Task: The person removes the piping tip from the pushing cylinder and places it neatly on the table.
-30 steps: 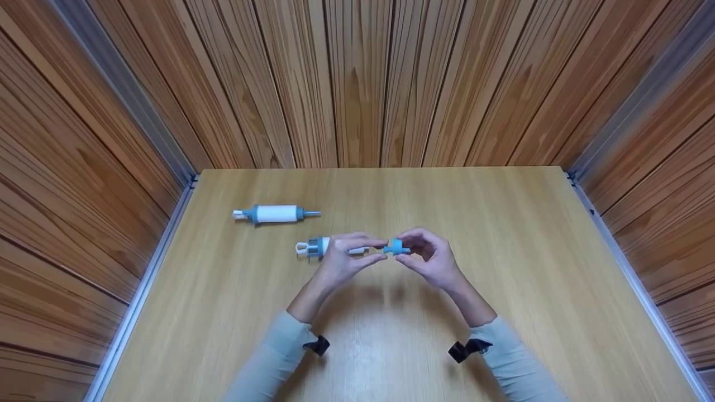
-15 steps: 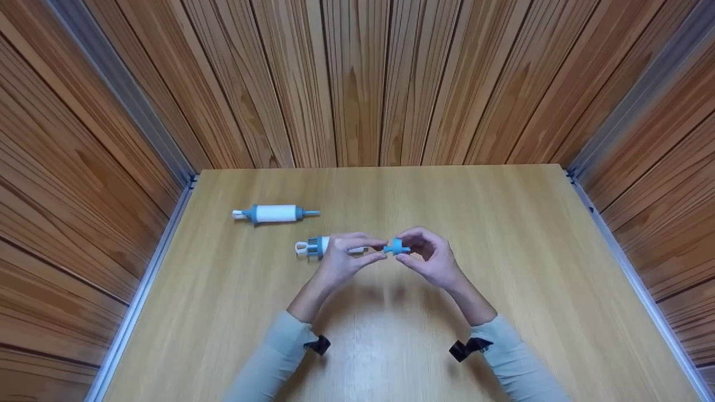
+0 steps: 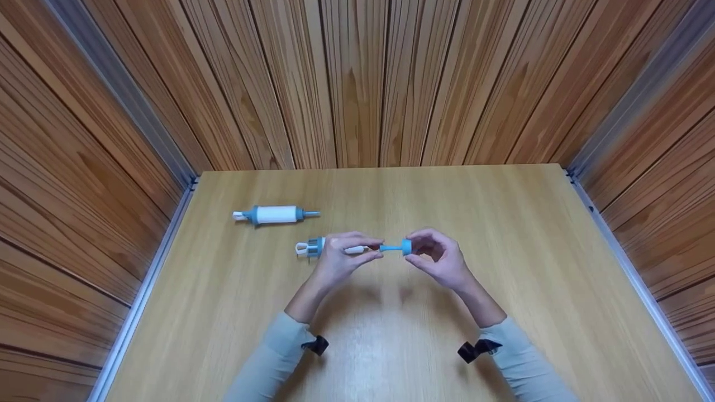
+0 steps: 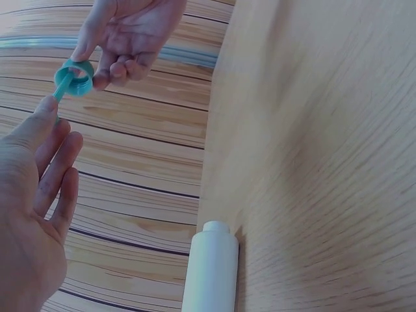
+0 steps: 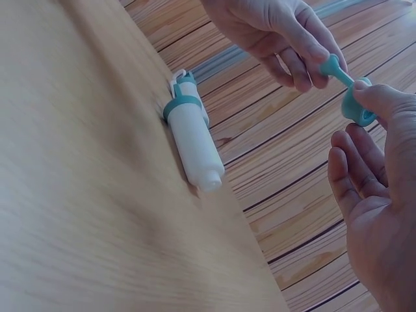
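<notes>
My left hand (image 3: 338, 261) pinches the end of a thin blue-teal stem (image 3: 392, 248) between thumb and fingertips. The thumb and fingertips of my right hand (image 3: 444, 263) pinch a round, threaded screw cap (image 3: 407, 247) of the same colour, at the stem's right end. Seen in the left wrist view, the cap (image 4: 82, 86) is hollow, with the stem running into it. In the right wrist view the stem's far end (image 5: 331, 64) flares out at the left fingertips. Both hands are above the table. Behind my left hand lies a white cylinder (image 5: 195, 143) with a narrow neck, partly hidden in the head view.
The lying cylinder has a teal collar (image 3: 315, 246) and a white loop handle (image 3: 301, 248) at its left end. Farther back left lies a similar white cylinder (image 3: 276, 214) with blue ends and a thin rod. Wooden walls and metal rails border the table (image 3: 503, 223).
My right hand has moved right with the cap, which now sits at the stem's right end instead of partway along it. More stem shows between the hands. My left hand has barely shifted.
</notes>
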`<move>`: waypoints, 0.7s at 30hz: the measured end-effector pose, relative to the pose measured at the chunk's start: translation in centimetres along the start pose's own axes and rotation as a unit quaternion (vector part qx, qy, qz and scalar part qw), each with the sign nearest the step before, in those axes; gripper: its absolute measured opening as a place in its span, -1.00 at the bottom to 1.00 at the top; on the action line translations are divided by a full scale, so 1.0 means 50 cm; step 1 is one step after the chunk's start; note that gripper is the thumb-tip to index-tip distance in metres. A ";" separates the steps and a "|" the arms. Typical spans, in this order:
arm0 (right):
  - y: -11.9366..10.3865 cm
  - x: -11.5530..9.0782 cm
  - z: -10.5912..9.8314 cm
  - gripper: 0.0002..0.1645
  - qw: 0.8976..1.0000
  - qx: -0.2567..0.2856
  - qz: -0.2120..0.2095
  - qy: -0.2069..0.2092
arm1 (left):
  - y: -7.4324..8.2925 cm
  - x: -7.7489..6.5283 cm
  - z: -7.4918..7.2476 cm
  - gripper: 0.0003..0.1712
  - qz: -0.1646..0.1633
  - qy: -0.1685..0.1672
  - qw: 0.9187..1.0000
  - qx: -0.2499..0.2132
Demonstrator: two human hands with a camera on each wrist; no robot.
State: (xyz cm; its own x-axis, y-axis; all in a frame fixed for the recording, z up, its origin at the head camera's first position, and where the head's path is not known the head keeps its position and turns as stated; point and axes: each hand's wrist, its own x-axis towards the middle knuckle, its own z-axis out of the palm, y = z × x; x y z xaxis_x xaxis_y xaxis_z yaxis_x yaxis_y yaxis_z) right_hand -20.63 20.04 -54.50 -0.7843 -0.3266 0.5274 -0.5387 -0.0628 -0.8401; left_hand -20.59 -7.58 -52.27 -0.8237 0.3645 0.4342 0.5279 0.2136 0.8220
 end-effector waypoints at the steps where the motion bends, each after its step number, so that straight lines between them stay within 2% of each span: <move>1: 0.000 -0.001 -0.003 -0.54 1.000 -0.002 0.001 0.002 | 0.000 0.000 0.000 -0.70 0.001 0.000 1.000 0.000; 8: 0.001 -0.012 -0.019 -0.53 1.000 -0.004 0.004 0.018 | 0.000 -0.002 -0.001 -0.70 -0.010 0.001 1.000 -0.006; 14: 0.001 -0.017 -0.029 -0.53 1.000 -0.013 0.003 0.013 | -0.002 -0.001 0.005 -0.70 -0.022 0.005 1.000 -0.011; 21: 0.002 -0.013 -0.057 -0.54 0.999 -0.010 -0.020 0.024 | 0.002 0.013 0.011 -0.68 -0.028 0.001 1.000 -0.010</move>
State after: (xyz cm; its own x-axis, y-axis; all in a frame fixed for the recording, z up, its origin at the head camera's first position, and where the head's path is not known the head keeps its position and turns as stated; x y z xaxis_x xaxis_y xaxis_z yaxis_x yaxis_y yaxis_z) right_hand -21.04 22.94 -54.56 -0.7756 -0.2782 0.5667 -0.5758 -0.0562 -0.8157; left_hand -20.96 -6.82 -52.14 -0.8527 0.3500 0.3877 0.4760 0.2152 0.8527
